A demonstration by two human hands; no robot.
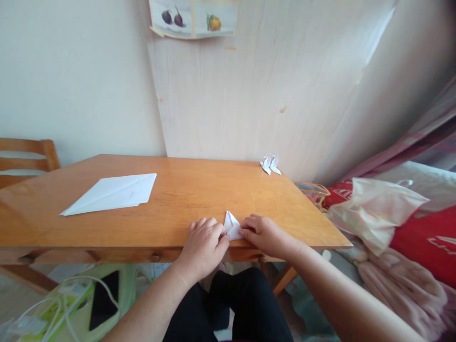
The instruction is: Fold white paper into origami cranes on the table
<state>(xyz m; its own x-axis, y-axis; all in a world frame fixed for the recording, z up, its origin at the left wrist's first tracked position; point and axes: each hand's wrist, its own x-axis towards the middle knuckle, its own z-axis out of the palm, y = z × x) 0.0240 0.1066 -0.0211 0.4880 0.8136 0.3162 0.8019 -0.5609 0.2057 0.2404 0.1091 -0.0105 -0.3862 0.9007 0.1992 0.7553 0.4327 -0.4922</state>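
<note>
A small folded white paper piece [232, 225] lies near the front edge of the wooden table [185, 190]. My left hand [204, 244] pinches its left side with curled fingers. From the right, my right hand [265, 234] presses and pinches the paper's other side. Both hands rest on the tabletop close together. A larger folded white sheet [114, 193] lies on the left part of the table. A finished small folded paper figure [270, 164] sits at the table's far right corner.
A wooden chair [24, 159] stands at the far left. Right of the table lies a bed with a red cover [423, 232], a plastic bag [374, 209] and a pink blanket [399, 280]. White cables [64, 299] lie on the floor below the table.
</note>
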